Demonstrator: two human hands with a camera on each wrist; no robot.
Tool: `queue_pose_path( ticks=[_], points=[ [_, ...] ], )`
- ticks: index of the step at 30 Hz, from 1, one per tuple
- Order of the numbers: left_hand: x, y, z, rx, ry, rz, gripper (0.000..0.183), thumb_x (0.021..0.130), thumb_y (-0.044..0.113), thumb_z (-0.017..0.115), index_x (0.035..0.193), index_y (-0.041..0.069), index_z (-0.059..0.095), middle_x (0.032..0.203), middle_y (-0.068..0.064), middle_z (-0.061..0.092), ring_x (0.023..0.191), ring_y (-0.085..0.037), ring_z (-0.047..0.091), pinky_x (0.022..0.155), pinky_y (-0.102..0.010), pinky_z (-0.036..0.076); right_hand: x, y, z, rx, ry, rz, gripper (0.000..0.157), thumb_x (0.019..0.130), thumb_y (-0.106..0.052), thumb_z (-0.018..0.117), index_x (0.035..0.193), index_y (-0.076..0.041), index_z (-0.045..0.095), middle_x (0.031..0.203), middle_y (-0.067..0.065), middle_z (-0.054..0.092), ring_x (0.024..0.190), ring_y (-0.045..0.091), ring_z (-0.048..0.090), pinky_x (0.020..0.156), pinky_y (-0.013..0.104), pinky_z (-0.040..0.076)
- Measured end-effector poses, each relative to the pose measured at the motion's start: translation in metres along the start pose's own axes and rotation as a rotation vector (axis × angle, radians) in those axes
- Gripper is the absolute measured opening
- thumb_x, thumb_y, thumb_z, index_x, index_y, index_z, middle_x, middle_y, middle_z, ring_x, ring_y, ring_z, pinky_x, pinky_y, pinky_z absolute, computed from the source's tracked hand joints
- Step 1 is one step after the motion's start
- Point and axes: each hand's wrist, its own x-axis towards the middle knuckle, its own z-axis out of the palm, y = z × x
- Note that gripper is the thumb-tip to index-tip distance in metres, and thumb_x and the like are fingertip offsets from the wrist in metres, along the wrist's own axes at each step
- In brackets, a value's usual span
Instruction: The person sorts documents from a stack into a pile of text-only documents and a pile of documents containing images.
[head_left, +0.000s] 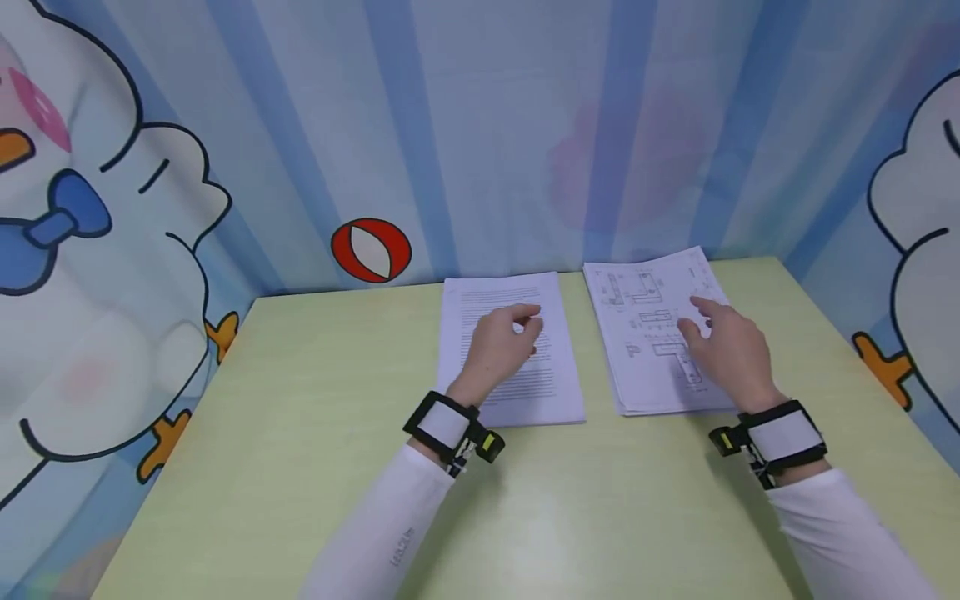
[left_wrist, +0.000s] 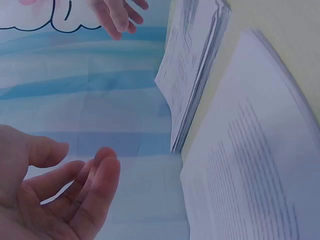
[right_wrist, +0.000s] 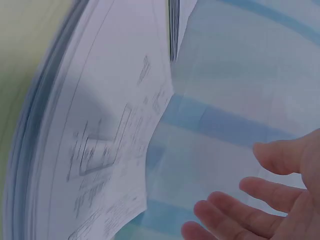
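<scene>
A stack of text-printed paper (head_left: 517, 392) lies on the table, with my left hand (head_left: 501, 340) held over its middle. In the left wrist view the left hand (left_wrist: 65, 190) has loosely bent fingers, thumb apart from them, and nothing in its grasp. To the right lies a second stack of paper (head_left: 626, 321), printed with technical drawings. Over that stack's right side hovers my right hand (head_left: 731, 350). The right wrist view shows the right hand (right_wrist: 260, 205) with fingers spread and relaxed, away from the drawing sheets (right_wrist: 115, 100).
Both stacks rest on a pale yellow-green table (head_left: 300, 417), near its back edge. Behind it hangs a blue striped backdrop (head_left: 495, 125) with a red and white ball print (head_left: 371, 250). Large cartoon figures are printed on the left and right sides.
</scene>
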Motion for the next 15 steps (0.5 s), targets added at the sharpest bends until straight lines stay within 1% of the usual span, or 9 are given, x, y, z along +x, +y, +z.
queue_pose_path(
  ticks=[1, 3, 5, 7, 9, 11, 13, 15],
  points=[
    [-0.001, -0.004, -0.006, 0.043, 0.034, 0.028, 0.033, 0.094, 0.022, 0.051, 0.121, 0.009, 0.064, 0.102, -0.006, 0.068, 0.061, -0.014, 0.062, 0.048, -0.019, 0.040, -0.001, -0.003, 0.001, -0.005, 0.015, -0.018, 0.049, 0.094, -0.022, 0.052, 0.132, 0.008, 0.047, 0.121, 0.040, 0.053, 0.082, 0.049, 0.061, 0.061, 0.054, 0.048],
    [-0.003, -0.015, -0.017, 0.137, 0.105, 0.072, 0.031, 0.093, 0.022, 0.051, 0.118, 0.008, 0.065, 0.102, -0.007, 0.069, 0.064, -0.015, 0.061, 0.049, -0.022, 0.042, -0.003, -0.007, 0.006, -0.016, 0.045, -0.062, 0.048, 0.093, -0.021, 0.054, 0.130, 0.008, 0.049, 0.120, 0.038, 0.055, 0.085, 0.049, 0.061, 0.063, 0.056, 0.049],
    [-0.005, -0.029, -0.027, 0.239, 0.164, 0.098, 0.031, 0.093, 0.022, 0.051, 0.117, 0.009, 0.066, 0.102, -0.008, 0.068, 0.069, -0.017, 0.060, 0.052, -0.025, 0.046, -0.004, -0.010, 0.013, -0.034, 0.067, -0.113, 0.047, 0.092, -0.021, 0.055, 0.129, 0.006, 0.051, 0.122, 0.036, 0.054, 0.094, 0.049, 0.058, 0.069, 0.059, 0.048],
    [-0.010, -0.044, -0.035, 0.335, 0.200, 0.103, 0.032, 0.093, 0.023, 0.052, 0.118, 0.009, 0.065, 0.107, -0.011, 0.066, 0.078, -0.019, 0.062, 0.059, -0.030, 0.051, -0.005, -0.011, 0.021, -0.067, 0.083, -0.182, 0.046, 0.091, -0.021, 0.057, 0.128, 0.006, 0.052, 0.124, 0.035, 0.053, 0.106, 0.050, 0.053, 0.079, 0.062, 0.046],
    [-0.017, -0.062, -0.044, 0.422, 0.217, 0.093, 0.034, 0.093, 0.026, 0.053, 0.121, 0.010, 0.062, 0.113, -0.013, 0.062, 0.088, -0.024, 0.063, 0.065, -0.035, 0.054, -0.005, -0.011, 0.029, -0.116, 0.088, -0.261, 0.048, 0.089, -0.022, 0.058, 0.128, 0.006, 0.052, 0.126, 0.034, 0.051, 0.115, 0.050, 0.047, 0.090, 0.064, 0.041],
    [-0.025, -0.079, -0.053, 0.484, 0.216, 0.079, 0.038, 0.093, 0.028, 0.054, 0.125, 0.009, 0.059, 0.123, -0.016, 0.056, 0.098, -0.029, 0.061, 0.071, -0.040, 0.056, -0.005, -0.010, 0.036, -0.166, 0.090, -0.330, 0.051, 0.088, -0.025, 0.060, 0.129, 0.005, 0.051, 0.129, 0.035, 0.048, 0.119, 0.051, 0.043, 0.095, 0.064, 0.036],
    [-0.032, -0.096, -0.060, 0.537, 0.213, 0.076, 0.044, 0.092, 0.030, 0.055, 0.130, 0.008, 0.054, 0.133, -0.019, 0.049, 0.107, -0.033, 0.056, 0.073, -0.044, 0.056, -0.005, -0.009, 0.040, -0.211, 0.080, -0.365, 0.056, 0.087, -0.029, 0.060, 0.132, 0.003, 0.049, 0.133, 0.034, 0.045, 0.123, 0.051, 0.038, 0.099, 0.066, 0.031],
    [-0.038, -0.110, -0.068, 0.586, 0.204, 0.084, 0.049, 0.092, 0.032, 0.055, 0.134, 0.007, 0.048, 0.140, -0.021, 0.042, 0.114, -0.037, 0.051, 0.076, -0.048, 0.055, -0.006, -0.008, 0.043, -0.240, 0.052, -0.365, 0.061, 0.088, -0.034, 0.059, 0.136, 0.001, 0.045, 0.138, 0.034, 0.040, 0.128, 0.051, 0.033, 0.101, 0.068, 0.026]
  ],
)
